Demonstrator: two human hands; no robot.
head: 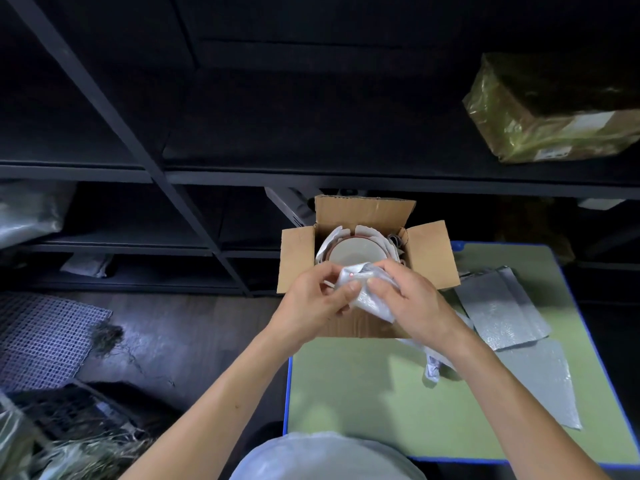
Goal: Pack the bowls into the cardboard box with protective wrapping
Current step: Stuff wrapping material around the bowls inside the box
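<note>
Left hand (313,299) and right hand (412,299) pinched clear bubble wrap (367,292) at six o'clock of the brown cardboard box (433,258) (padding step); tucking it in seemed next.

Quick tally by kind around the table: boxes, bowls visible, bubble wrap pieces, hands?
cardboard box: 1
bowl visible in the box: 1
held bubble wrap: 1
bubble wrap sheets lying on the table: 2
hands, left hand and right hand: 2
Total: 7
</note>
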